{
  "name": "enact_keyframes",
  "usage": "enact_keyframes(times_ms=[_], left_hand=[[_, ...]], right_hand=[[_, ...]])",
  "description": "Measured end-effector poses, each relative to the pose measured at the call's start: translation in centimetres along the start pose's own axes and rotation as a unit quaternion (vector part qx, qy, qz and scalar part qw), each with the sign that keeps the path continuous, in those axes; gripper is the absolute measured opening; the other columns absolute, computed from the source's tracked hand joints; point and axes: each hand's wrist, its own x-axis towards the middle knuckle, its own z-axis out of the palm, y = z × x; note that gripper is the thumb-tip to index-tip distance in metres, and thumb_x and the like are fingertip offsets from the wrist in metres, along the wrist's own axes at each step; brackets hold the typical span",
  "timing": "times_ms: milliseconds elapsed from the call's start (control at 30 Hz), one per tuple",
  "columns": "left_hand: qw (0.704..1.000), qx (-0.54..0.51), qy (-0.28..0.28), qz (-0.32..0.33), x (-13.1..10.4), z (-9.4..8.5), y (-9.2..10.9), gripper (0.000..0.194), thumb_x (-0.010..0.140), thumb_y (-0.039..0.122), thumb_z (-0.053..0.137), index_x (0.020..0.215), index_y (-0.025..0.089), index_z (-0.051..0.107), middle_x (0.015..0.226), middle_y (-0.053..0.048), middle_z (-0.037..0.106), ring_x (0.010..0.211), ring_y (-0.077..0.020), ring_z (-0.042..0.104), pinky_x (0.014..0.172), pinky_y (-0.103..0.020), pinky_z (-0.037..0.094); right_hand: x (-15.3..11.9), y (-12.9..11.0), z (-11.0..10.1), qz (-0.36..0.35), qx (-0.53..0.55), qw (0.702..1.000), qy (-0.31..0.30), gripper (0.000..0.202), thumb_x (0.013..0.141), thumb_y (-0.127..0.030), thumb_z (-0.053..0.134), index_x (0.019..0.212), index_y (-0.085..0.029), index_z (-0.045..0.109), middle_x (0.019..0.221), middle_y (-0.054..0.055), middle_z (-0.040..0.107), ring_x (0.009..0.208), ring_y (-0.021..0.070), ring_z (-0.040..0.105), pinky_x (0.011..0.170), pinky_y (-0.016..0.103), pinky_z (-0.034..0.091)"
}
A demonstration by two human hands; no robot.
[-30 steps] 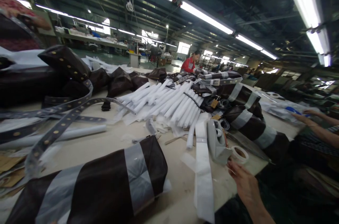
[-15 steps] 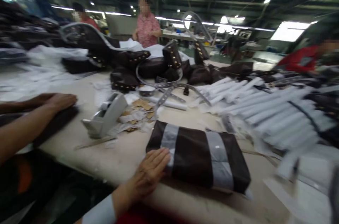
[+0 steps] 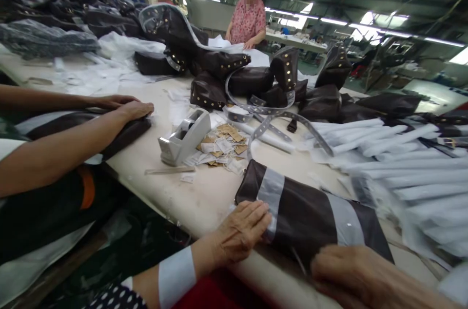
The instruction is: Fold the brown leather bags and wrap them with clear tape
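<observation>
A dark brown leather bag (image 3: 305, 216) lies on the table's near edge, with two pale grey bands (image 3: 345, 221) around it. My left hand (image 3: 241, 228) rests flat on its left end, fingers stretched out over one band. Low at the bag's front edge is my right hand (image 3: 351, 270), blurred, its fingers curled closed. Whatever those fingers may hold is hidden. A thin pale strip shows at the bag's front, just left of the right hand.
A grey tape dispenser (image 3: 185, 136) stands by a pile of tags (image 3: 223, 145). At left, a co-worker's hands (image 3: 133, 106) press another dark bag. Studded bags (image 3: 248, 80) and a strap (image 3: 303, 126) lie behind; white paper rolls (image 3: 405, 167) fill the right.
My right hand has come into view at the bag's front edge. My left hand stays on the bag's left end. The view has swung, shifting the scene rightward.
</observation>
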Motion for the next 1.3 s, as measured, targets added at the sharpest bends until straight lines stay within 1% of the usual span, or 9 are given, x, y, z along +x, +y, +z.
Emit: enact_keyframes(times_ms=[67, 133, 267, 500, 733, 933, 1000, 1133, 1300], left_hand=[[1.000, -0.015, -0.003, -0.009, 0.1, -0.3, 0.1, 0.036, 0.087, 0.012, 0.041, 0.121, 0.009, 0.049, 0.123, -0.014, 0.054, 0.119, -0.0239, 0.046, 0.100, -0.037, 0.039], [1.000, -0.028, -0.006, -0.010, 0.1, -0.2, 0.0, 0.037, 0.087, 0.014, 0.040, 0.122, 0.008, 0.047, 0.120, -0.014, 0.054, 0.118, -0.0246, 0.046, 0.100, -0.037, 0.039], [0.999, -0.035, -0.007, 0.003, -0.2, 0.7, -0.2, 0.038, 0.088, 0.018, 0.041, 0.124, 0.007, 0.046, 0.121, -0.014, 0.053, 0.120, -0.0259, 0.043, 0.099, -0.038, 0.039], [1.000, -0.027, 0.010, 0.009, -0.7, 1.7, -0.3, 0.040, 0.091, 0.019, 0.033, 0.127, 0.008, 0.046, 0.129, -0.014, 0.049, 0.124, -0.0255, 0.040, 0.101, -0.039, 0.036], [0.999, -0.043, 0.020, 0.003, -0.7, 1.6, -0.2, 0.043, 0.094, 0.018, 0.024, 0.128, 0.007, 0.047, 0.129, -0.012, 0.050, 0.125, -0.0255, 0.039, 0.104, -0.037, 0.033], [0.998, -0.048, 0.028, -0.006, -0.5, 1.4, -0.3, 0.042, 0.094, 0.020, 0.025, 0.126, 0.006, 0.048, 0.127, -0.013, 0.051, 0.121, -0.0252, 0.043, 0.102, -0.037, 0.035], [0.998, -0.043, 0.041, -0.007, -0.5, 1.4, -0.2, 0.040, 0.093, 0.018, 0.026, 0.124, 0.006, 0.050, 0.125, -0.014, 0.053, 0.120, -0.0251, 0.043, 0.100, -0.038, 0.037], [0.998, -0.033, 0.055, 0.007, -0.3, 1.4, -0.3, 0.039, 0.091, 0.012, 0.027, 0.122, 0.005, 0.051, 0.122, -0.015, 0.055, 0.120, -0.0252, 0.045, 0.098, -0.039, 0.039], [0.997, -0.029, 0.066, 0.009, -0.1, 1.3, -0.4, 0.037, 0.091, 0.013, 0.029, 0.120, 0.005, 0.051, 0.117, -0.015, 0.057, 0.117, -0.0247, 0.047, 0.094, -0.038, 0.042]], right_hand=[[4.7, -0.7, -2.1, -0.026, -0.016, 0.999, -0.042, 0.022, 0.087, -0.022, 0.045, 0.069, -0.025, 0.057, 0.064, -0.003, 0.059, 0.056, 0.0114, 0.054, 0.055, 0.022, 0.037], [8.4, -0.1, -3.2, -0.031, -0.079, 0.993, -0.080, 0.022, 0.086, -0.018, 0.043, 0.069, -0.022, 0.056, 0.064, -0.001, 0.059, 0.058, 0.0122, 0.054, 0.056, 0.023, 0.035], [12.0, 2.0, -3.6, -0.008, -0.195, 0.974, -0.116, 0.020, 0.084, -0.017, 0.045, 0.069, -0.019, 0.057, 0.064, 0.001, 0.060, 0.059, 0.0137, 0.054, 0.055, 0.025, 0.029], [14.2, 3.2, -3.0, 0.002, -0.218, 0.966, -0.137, 0.018, 0.084, -0.017, 0.046, 0.072, -0.019, 0.060, 0.065, 0.001, 0.064, 0.058, 0.0139, 0.057, 0.053, 0.025, 0.026], [15.3, 2.5, -2.7, 0.027, -0.282, 0.942, -0.181, 0.017, 0.085, -0.012, 0.048, 0.083, -0.018, 0.064, 0.074, 0.005, 0.069, 0.067, 0.0172, 0.064, 0.051, 0.026, 0.025], [16.0, 1.6, -2.9, 0.078, -0.291, 0.941, -0.156, 0.013, 0.083, -0.021, 0.055, 0.077, -0.018, 0.067, 0.072, 0.008, 0.069, 0.072, 0.0212, 0.066, 0.054, 0.027, 0.030], [16.0, 1.8, -2.8, 0.085, -0.286, 0.946, -0.130, 0.009, 0.080, -0.022, 0.059, 0.082, -0.017, 0.066, 0.071, 0.007, 0.069, 0.072, 0.0210, 0.065, 0.055, 0.026, 0.030], [16.2, 3.7, -2.8, 0.111, -0.221, 0.966, -0.074, 0.029, 0.070, -0.027, 0.070, 0.094, -0.015, 0.060, 0.071, 0.003, 0.066, 0.066, 0.0171, 0.060, 0.053, 0.024, 0.030], [16.7, 7.8, -3.6, 0.158, -0.044, 0.985, -0.047, 0.026, 0.060, -0.036, 0.074, 0.070, -0.019, 0.057, 0.058, -0.005, 0.054, 0.055, 0.0120, 0.049, 0.048, 0.022, 0.029]])
